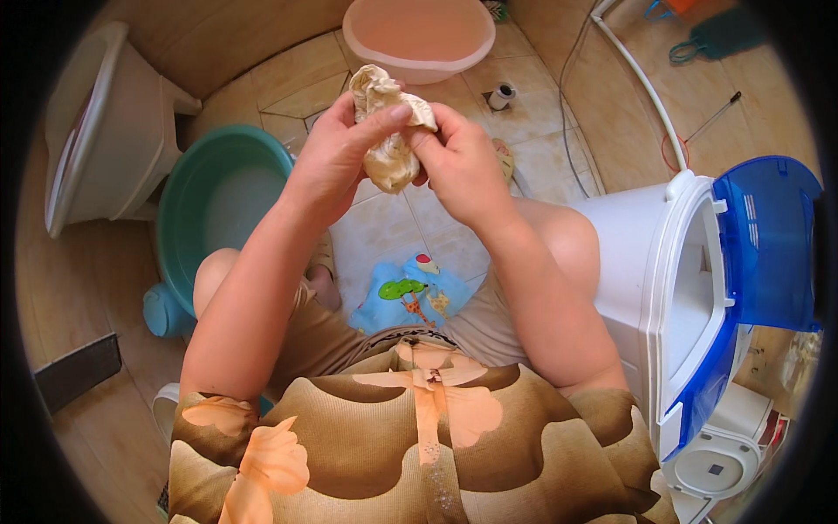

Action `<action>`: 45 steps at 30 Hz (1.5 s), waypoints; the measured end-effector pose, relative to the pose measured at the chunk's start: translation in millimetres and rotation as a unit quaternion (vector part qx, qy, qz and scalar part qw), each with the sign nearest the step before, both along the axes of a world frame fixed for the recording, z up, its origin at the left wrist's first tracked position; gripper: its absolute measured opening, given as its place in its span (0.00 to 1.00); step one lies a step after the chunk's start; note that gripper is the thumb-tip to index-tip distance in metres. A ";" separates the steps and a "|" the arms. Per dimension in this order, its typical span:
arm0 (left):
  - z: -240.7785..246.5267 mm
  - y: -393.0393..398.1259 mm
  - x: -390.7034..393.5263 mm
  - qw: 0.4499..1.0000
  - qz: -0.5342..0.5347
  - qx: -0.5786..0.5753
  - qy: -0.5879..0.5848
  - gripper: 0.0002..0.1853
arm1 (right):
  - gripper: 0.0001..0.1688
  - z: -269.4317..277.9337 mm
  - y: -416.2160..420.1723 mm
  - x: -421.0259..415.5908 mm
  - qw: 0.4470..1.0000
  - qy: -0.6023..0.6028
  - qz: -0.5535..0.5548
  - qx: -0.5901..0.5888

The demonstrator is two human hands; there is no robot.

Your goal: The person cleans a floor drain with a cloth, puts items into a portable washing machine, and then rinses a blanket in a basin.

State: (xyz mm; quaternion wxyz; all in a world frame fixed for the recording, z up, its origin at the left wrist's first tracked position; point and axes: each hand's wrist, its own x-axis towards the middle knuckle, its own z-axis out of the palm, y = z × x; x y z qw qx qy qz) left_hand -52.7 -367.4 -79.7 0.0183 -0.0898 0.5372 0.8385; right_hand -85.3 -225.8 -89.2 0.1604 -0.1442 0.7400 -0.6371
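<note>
A crumpled cream-coloured cloth (391, 164) is held up between both hands, above the tiled floor. My left hand (347, 141) grips its left side, with the thumb laid across the front. On its right side the fingers and thumb of my right hand (458, 154) pinch a fold. The cloth looks wet and bunched; its full shape cannot be told. Below, between the legs, lies a light blue cloth or sheet (386, 304) printed with giraffes and a green shape. To the left stands a green plastic basin (171, 196) with cloudy liquid in it.
A pink basin (419, 69) stands ahead, near a short white pipe (501, 97) at a floor drain. At the right is a white washing machine (622, 262) with its blue lid (769, 242) raised. A white plastic stool (141, 144) is at the left, above a small blue container (162, 311).
</note>
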 end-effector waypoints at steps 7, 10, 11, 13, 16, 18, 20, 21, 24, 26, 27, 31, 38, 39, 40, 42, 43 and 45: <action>-18.5 -7.2 -5.0 0.999 0.015 -0.017 -0.033 0.14 | 0.13 6.0 22.6 -8.2 0.983 -0.125 -0.053 -0.123; -10.7 -6.0 4.3 0.998 0.051 0.025 -0.028 0.13 | 0.14 0.8 18.9 -4.1 0.965 -0.184 -0.076 -0.171; -10.7 -5.3 5.1 0.996 0.067 0.048 -0.023 0.13 | 0.14 0.5 23.6 -7.1 0.964 -0.178 -0.093 -0.173; -17.4 -15.4 2.8 0.995 0.062 0.072 -0.022 0.13 | 0.14 0.8 34.1 -12.5 0.962 -0.175 -0.119 -0.174; -20.2 -22.6 -2.7 0.995 0.075 0.041 -0.042 0.13 | 0.17 11.2 30.1 -10.0 0.980 -0.039 -0.114 -0.156; -11.8 -16.0 5.2 0.993 0.099 -0.011 -0.068 0.12 | 0.25 7.0 20.3 -2.3 0.978 0.063 -0.074 -0.183; -17.7 -10.8 6.1 0.994 0.095 -0.038 -0.044 0.11 | 0.28 -2.6 15.5 3.4 0.983 0.169 -0.058 -0.051; -25.3 -9.2 4.1 0.996 0.083 -0.042 -0.009 0.10 | 0.29 -6.8 11.6 4.6 0.975 0.217 -0.046 0.010; -26.4 -5.6 2.6 0.998 0.053 0.001 0.026 0.09 | 0.20 -10.7 14.3 -6.8 0.991 0.019 -0.047 -0.122; -21.4 -1.2 0.2 0.998 0.044 0.023 0.022 0.10 | 0.15 0.7 21.5 -8.8 0.964 -0.140 -0.066 -0.218; -22.5 -2.7 -0.4 0.999 0.038 0.021 0.012 0.11 | 0.15 1.5 22.8 -7.8 0.949 -0.173 -0.077 -0.251; -23.1 -21.7 5.7 0.993 -0.067 0.094 0.024 0.13 | 0.18 -0.4 24.5 -11.3 0.893 -0.255 -0.115 -0.352; -8.8 8.6 0.7 0.990 0.091 0.109 -0.015 0.14 | 0.22 0.0 31.1 -14.5 0.923 -0.209 -0.143 -0.288; -9.8 5.1 1.7 0.993 0.086 0.078 -0.007 0.14 | 0.22 -0.6 30.1 -14.5 0.939 -0.183 -0.184 -0.224; -12.4 -2.9 3.5 0.996 0.081 0.046 0.001 0.15 | 0.24 -0.3 27.1 -13.1 0.945 -0.132 -0.208 -0.213; -6.4 -0.1 6.3 0.995 0.096 0.002 0.015 0.13 | 0.24 10.8 27.8 -10.8 0.965 -0.074 -0.147 -0.205; -10.7 -0.5 5.9 0.996 0.078 -0.026 0.037 0.13 | 0.25 14.0 26.8 -9.3 0.972 -0.046 -0.114 -0.200; -20.0 -0.1 3.5 0.993 0.039 -0.083 0.081 0.13 | 0.23 6.0 20.9 -5.5 0.979 -0.027 -0.088 -0.180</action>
